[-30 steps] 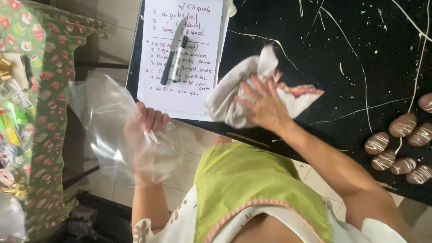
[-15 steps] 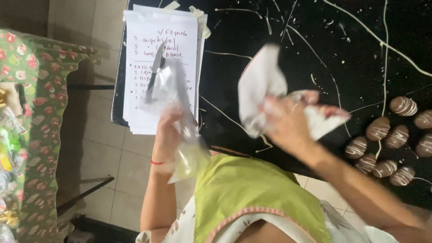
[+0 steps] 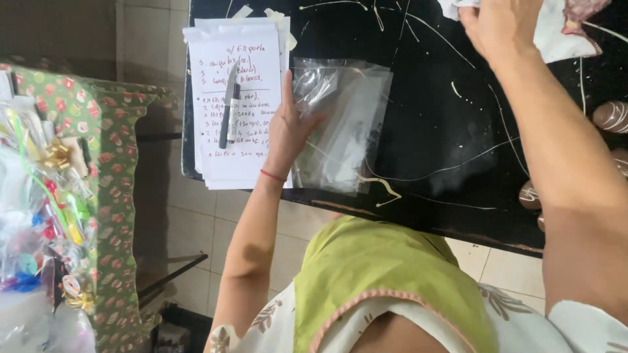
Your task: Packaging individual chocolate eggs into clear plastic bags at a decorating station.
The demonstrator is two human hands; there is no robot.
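1. A black table (image 3: pixel 432 131) is filling the upper part of the view, its top streaked with thin pale drips and lines.
2. A stack of white handwritten sheets (image 3: pixel 239 104) is lying at the table's left edge, taped at the top, with a dark pen (image 3: pixel 229 108) resting lengthwise on it.
3. A clear plastic bag (image 3: pixel 343 124) is lying flat on the table just beside the sheets. It is looking see-through and glossy, creased and crinkled, catching pale glints, with the black top showing through it; its lower edge is reaching close to the table's near edge.
4. The left hand (image 3: pixel 288 127) is lying open, fingers spread and flat, pressing on the bag's left edge where it is meeting the sheets; a thin red band is circling the wrist.
5. The right hand (image 3: pixel 500 23) is reaching to the top right, fingers curled around a white cloth (image 3: pixel 556 29) with a reddish patch, gripping it against the table.
6. Brown striped oval sweets (image 3: pixel 611 114) are sitting at the right edge, well apart from the bag.
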